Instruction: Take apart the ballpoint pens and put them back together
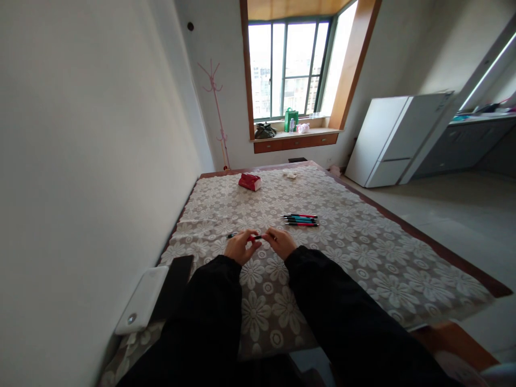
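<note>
Both my hands are over a table covered with a flowered lace cloth (pixel 363 252). My left hand (pixel 241 246) and my right hand (pixel 281 243) together hold one red and black pen (pixel 253 237) level between them, each hand gripping an end. The pen's black tip sticks out to the left of my left hand. A little farther out, to the right, lies a small row of several pens (pixel 301 219) in red, black and teal, side by side on the cloth. Black sleeves cover both my arms.
A red and white packet (pixel 250 181) and a small white object (pixel 289 173) lie at the table's far end. A white device (pixel 142 301) and a black slab (pixel 174 286) rest at the near left edge by the wall. A white cabinet (pixel 395 140) stands at the right.
</note>
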A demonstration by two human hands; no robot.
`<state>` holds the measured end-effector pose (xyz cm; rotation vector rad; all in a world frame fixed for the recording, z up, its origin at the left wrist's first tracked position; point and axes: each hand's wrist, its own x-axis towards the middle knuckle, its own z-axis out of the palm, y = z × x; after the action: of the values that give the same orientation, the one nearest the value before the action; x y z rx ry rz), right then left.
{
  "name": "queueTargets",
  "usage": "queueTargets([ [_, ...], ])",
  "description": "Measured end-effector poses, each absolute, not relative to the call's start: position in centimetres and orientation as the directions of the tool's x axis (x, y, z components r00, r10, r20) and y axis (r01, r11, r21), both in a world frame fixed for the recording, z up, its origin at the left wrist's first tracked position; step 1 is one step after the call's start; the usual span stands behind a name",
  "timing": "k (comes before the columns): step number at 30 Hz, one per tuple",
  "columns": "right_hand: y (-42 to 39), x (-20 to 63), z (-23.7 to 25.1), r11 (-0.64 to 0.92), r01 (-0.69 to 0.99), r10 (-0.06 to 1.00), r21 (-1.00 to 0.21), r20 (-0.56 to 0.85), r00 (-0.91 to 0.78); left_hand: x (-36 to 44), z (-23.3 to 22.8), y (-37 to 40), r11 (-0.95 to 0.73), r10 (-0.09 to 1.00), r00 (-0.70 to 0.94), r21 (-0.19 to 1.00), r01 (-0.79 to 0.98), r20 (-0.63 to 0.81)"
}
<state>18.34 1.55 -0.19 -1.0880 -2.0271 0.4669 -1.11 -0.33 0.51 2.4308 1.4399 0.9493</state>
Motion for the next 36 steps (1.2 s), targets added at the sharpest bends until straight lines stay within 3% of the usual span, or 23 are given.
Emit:
queueTargets([
  [3,1.48,18.52,-0.12,0.557,0.616,0.829,-0.558,0.426,-0.363,-0.96,0.60,-0.44,-0.524,0.832,0.346,0.409,0.747,0.433],
  [9,1.32,18.28,-0.17,0.636,0.508,0.771,-0.581,0.509,-0.383,-1.12,0.63,-0.35,-0.497,0.847,0.334,0.393,0.773,0.415],
  [12,1.31,18.34,-0.19,0.631,0.537,0.771,-0.560,0.529,-0.355,-1.10,0.54,-0.37,-0.512,0.840,0.335,0.420,0.750,0.427],
  [17,1.49,18.43,-0.20,0.588,0.623,0.805,-0.516,0.455,-0.382,-0.99,0.66,-0.52,-0.499,0.845,0.340,0.379,0.779,0.413],
  [26,1.58,18.31,-0.28,0.618,0.474,0.782,-0.627,0.427,-0.455,-0.98,1.25,-0.76,-0.530,0.827,0.393,0.327,0.782,0.402],
  [36,1.39,18.21,0.21,0.493,0.339,0.838,-0.801,0.333,-0.432,-0.77,1.01,-0.92,-0.542,0.811,0.357,0.366,0.757,0.464],
])
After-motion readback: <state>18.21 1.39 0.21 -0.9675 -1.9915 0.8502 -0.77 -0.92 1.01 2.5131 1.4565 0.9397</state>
